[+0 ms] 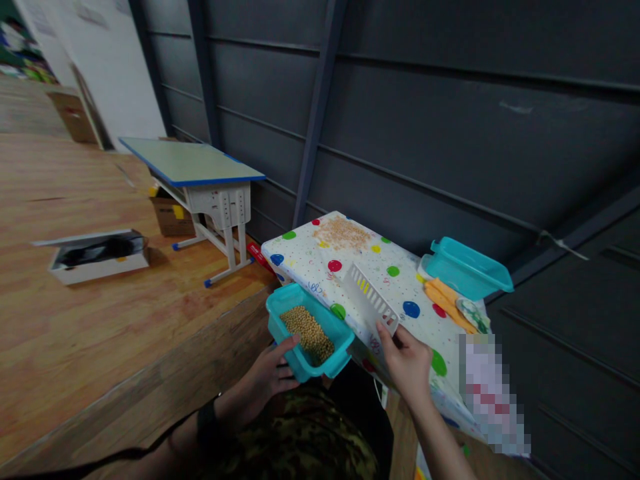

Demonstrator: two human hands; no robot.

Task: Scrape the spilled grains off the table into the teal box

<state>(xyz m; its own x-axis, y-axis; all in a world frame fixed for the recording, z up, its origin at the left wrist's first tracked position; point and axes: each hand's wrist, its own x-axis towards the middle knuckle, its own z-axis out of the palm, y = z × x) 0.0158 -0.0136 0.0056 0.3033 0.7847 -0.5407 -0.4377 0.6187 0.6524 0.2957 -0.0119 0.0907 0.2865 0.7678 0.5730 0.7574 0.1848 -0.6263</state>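
Note:
My left hand [265,383] grips the near left side of a teal plastic container [324,319], its thumb over the rim. Inside lies a heap of small round yellowish beans [310,333]. The container is held off the table's near edge, tilted a little toward me. Between thumb and fingers, my right hand [409,363] pinches the near end of a white slotted plastic piece [367,298] above the tablecloth; whether it is a small basket or a flat strip I cannot tell. Fine tan crumbs [345,233] are strewn over the table's far left part.
A spotted cloth covers the table [305,260]. At its right stand another teal container [473,270], an orange cloth [445,300] and a green-patterned item [473,313]. A dark panelled wall [425,133] runs behind. Leftward are a desk [200,163] and an open white box [100,270].

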